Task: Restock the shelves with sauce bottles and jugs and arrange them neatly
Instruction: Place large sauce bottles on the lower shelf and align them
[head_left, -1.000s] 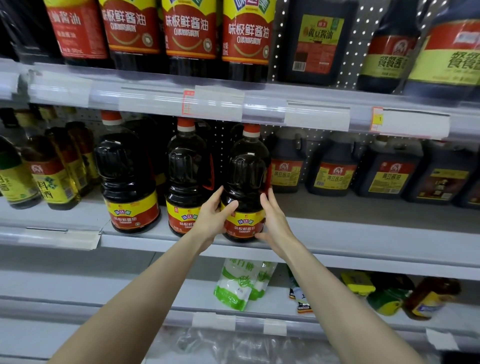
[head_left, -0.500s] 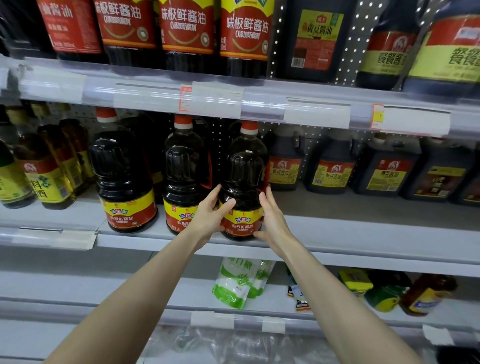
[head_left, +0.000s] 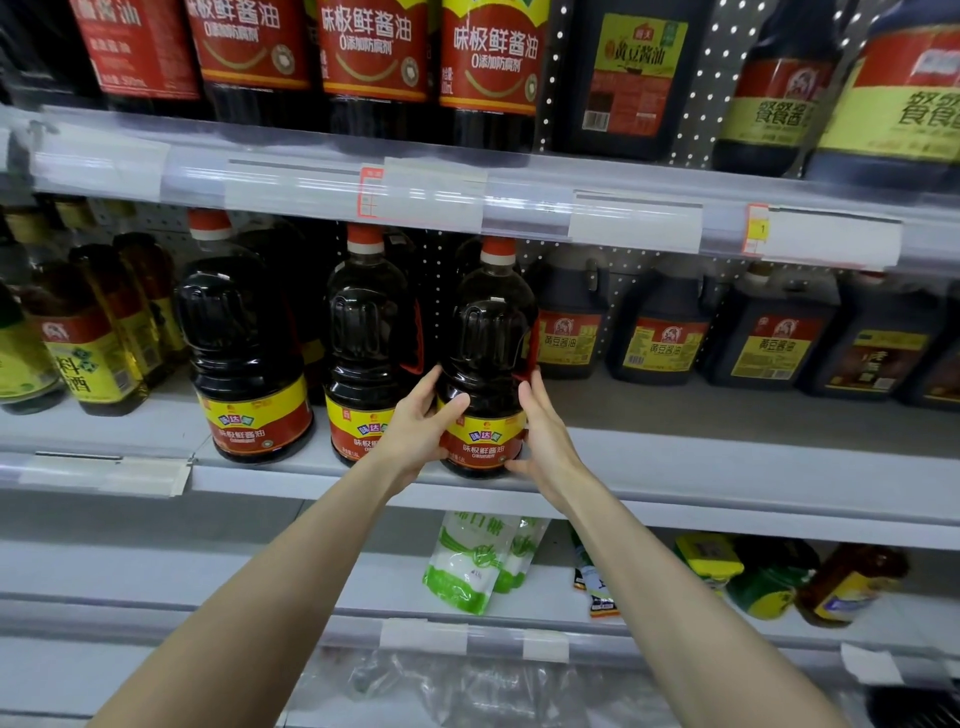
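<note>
**Jug at shelf front, both hands on: risks and orientation**

Position: the jug (head_left: 485, 364) is at the front of the middle shelf (head_left: 675, 467), third in a row of like jugs, just right of the neighbour jug (head_left: 363, 338). Its base is close to the shelf's front edge. I cannot tell whether its full weight is down yet.

Hands: the left hand (head_left: 415, 431) grips the jug low on its left side, with the thumb across the label front and the fingers in the gap beside the neighbour jug. The right hand (head_left: 545, 431) lies flat on the right flank with straight fingers pointing up, pressing rather than wrapping.

Orientation: the long axis is vertical and the jug looks upright. The red cap is on top, just under the upper rail (head_left: 623, 223). The label faces out to the aisle, and so does the moulded grip recess above it.

Risks (judgement):
- The base is near the edge. If the hands let go before the jug is pushed back, it may tip forward off the shelf.
- The left fingers sit between two jugs. Sliding the jug left could trap them or knock the neighbour jug askew.
- The right hand only presses. The body looks smooth and full, so it could slip if lifted this way.
- A lift would bring the cap against the upper rail, as there is little headroom.
- A hard push back could hit the square jugs (head_left: 569, 332) behind on the right.
</note>
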